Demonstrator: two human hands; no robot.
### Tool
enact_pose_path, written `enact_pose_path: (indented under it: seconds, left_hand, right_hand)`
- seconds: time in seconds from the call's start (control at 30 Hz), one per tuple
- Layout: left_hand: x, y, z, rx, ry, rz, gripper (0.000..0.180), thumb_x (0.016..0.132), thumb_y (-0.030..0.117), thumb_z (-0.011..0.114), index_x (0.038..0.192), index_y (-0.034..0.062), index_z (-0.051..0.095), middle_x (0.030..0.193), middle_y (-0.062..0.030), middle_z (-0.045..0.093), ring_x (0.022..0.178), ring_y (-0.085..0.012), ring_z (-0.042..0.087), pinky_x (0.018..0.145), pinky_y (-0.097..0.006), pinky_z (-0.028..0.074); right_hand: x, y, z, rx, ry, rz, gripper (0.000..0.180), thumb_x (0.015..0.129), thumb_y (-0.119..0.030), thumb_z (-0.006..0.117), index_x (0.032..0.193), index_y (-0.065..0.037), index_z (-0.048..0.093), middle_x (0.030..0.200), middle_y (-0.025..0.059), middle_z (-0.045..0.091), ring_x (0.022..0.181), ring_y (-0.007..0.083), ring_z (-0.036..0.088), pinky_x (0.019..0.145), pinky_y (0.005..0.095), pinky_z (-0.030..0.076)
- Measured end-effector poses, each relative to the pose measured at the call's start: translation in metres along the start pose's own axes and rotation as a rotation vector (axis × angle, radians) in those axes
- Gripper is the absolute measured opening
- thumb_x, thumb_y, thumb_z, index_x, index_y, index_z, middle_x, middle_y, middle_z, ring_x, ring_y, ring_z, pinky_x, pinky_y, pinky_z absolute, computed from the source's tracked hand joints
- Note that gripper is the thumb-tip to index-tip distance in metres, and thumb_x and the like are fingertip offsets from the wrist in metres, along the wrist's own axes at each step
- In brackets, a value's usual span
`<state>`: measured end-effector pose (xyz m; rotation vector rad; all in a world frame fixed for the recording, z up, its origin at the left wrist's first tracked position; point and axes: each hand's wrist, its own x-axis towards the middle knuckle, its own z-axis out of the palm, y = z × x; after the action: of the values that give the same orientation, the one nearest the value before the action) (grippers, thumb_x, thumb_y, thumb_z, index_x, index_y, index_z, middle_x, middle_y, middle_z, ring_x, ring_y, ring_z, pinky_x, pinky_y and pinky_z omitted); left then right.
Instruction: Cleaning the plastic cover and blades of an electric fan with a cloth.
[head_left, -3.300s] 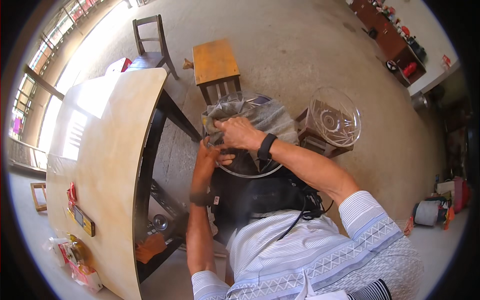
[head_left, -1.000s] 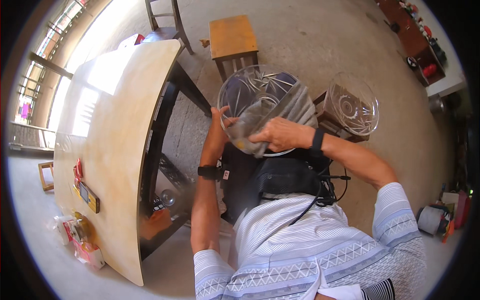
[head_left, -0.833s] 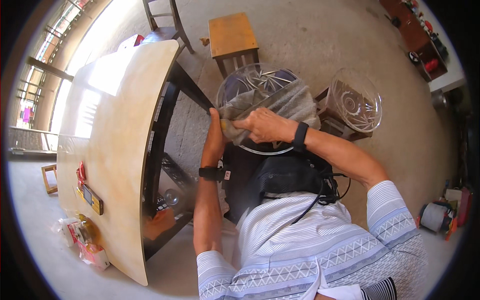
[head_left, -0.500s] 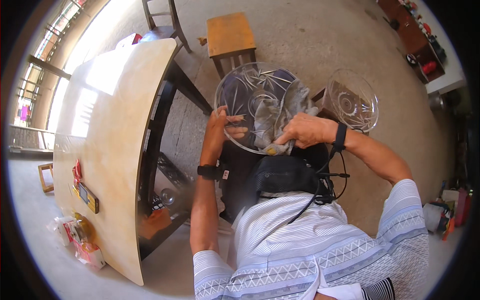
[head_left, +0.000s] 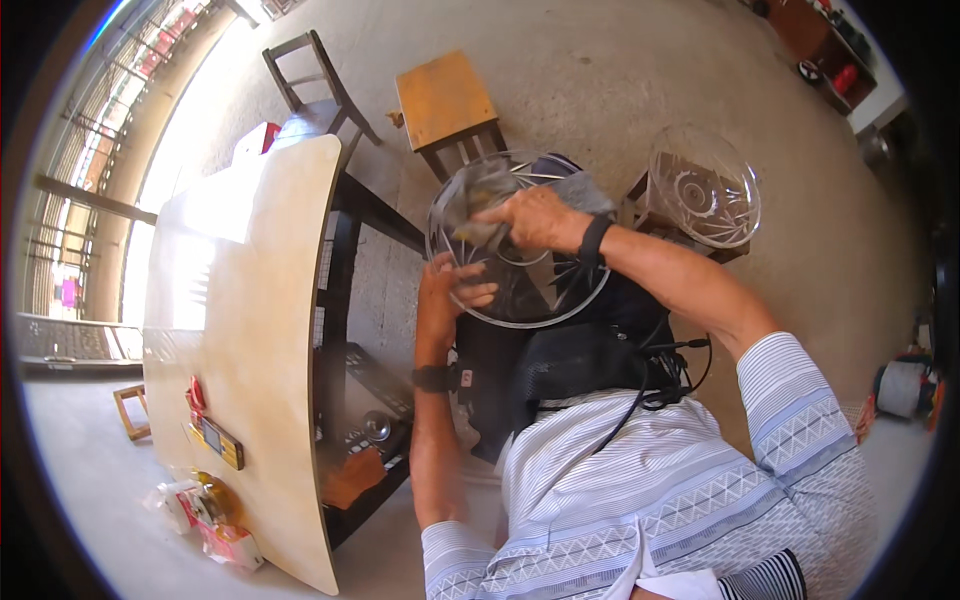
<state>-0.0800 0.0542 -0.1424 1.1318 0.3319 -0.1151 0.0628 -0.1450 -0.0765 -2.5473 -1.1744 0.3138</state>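
Note:
A large round clear glass dish (head_left: 570, 293) with a cut starburst pattern rests above my lap. My left hand (head_left: 447, 292) grips its left rim, the fingers seen partly through the glass. Bunched under my right hand (head_left: 535, 218) is a grey cloth (head_left: 472, 203), pressed to the upper left of the dish; another part of it trails out to the right of the knuckles. The cloth is blurred by motion. A second clear glass dish (head_left: 703, 190) with a similar pattern sits to the right, on a dark wooden stool (head_left: 637, 200).
At left stands a light-topped table (head_left: 265, 340) bearing a yellow-and-black handheld device (head_left: 220, 443) and, near its corner, wrapped packages (head_left: 222, 535). Ahead are an orange-topped stool (head_left: 447, 100) and a wooden chair (head_left: 318, 118). A black cable (head_left: 625, 412) runs by my waist pouch (head_left: 575, 365).
My right hand has carried the cloth from the dish's lower right to its upper left. My left hand keeps its hold on the rim. The view has shifted slightly.

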Motion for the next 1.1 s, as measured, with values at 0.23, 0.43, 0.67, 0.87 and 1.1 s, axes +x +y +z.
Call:
enact_pose_path:
  seconds: [0.23,0.43,0.67,0.87,1.1]
  left_hand:
    - [-0.018,-0.003,0.004,0.032,0.023,-0.033,0.029,0.104,0.017,0.046,0.128,0.0015,0.041,0.118,-0.0250,0.065,0.090,-0.0362,0.075,0.076,-0.041,0.063]
    - [-0.031,0.039,0.014,0.425,-0.018,-0.151,0.034,0.105,0.030,0.053,0.115,-0.0024,0.057,0.106,-0.0190,0.071,0.085,-0.0260,0.075,0.074,-0.032,0.061]
    - [0.040,0.062,-0.015,0.996,0.107,0.122,0.048,0.106,0.041,0.052,0.108,-0.0054,0.064,0.085,-0.0163,0.072,0.076,-0.0209,0.075,0.064,-0.034,0.057]
    - [0.114,0.065,0.002,1.115,0.004,0.048,0.038,0.106,0.034,0.055,0.091,-0.0006,0.055,0.066,-0.0120,0.064,0.052,-0.0184,0.066,0.048,-0.031,0.050]
    - [0.119,0.061,0.011,1.057,-0.115,0.162,0.027,0.105,0.027,0.054,0.097,0.0002,0.055,0.062,-0.0205,0.061,0.048,-0.0323,0.065,0.048,-0.040,0.052]
  right_hand:
    - [-0.033,0.074,0.013,0.043,0.166,0.109,0.058,0.077,-0.004,0.059,0.133,-0.018,0.068,0.096,0.0213,0.074,0.088,0.0399,0.071,0.078,0.0483,0.055]
    - [-0.049,0.080,0.013,0.044,0.224,0.101,0.067,0.070,0.003,0.058,0.134,-0.016,0.068,0.081,0.0244,0.069,0.073,0.0409,0.068,0.074,0.0496,0.054]
    - [-0.054,0.063,0.007,0.087,0.112,0.183,0.070,0.070,0.000,0.059,0.138,-0.018,0.065,0.078,0.0247,0.067,0.071,0.0401,0.067,0.067,0.0493,0.053]
    - [-0.076,0.039,0.019,-0.015,0.011,-0.067,0.068,0.071,-0.004,0.064,0.138,-0.019,0.064,0.064,0.0150,0.064,0.062,0.0337,0.068,0.059,0.0462,0.054]
    - [-0.019,0.045,0.007,-0.037,0.052,-0.011,0.065,0.074,-0.007,0.066,0.137,-0.021,0.065,0.069,0.0168,0.068,0.064,0.0327,0.070,0.060,0.0455,0.054]
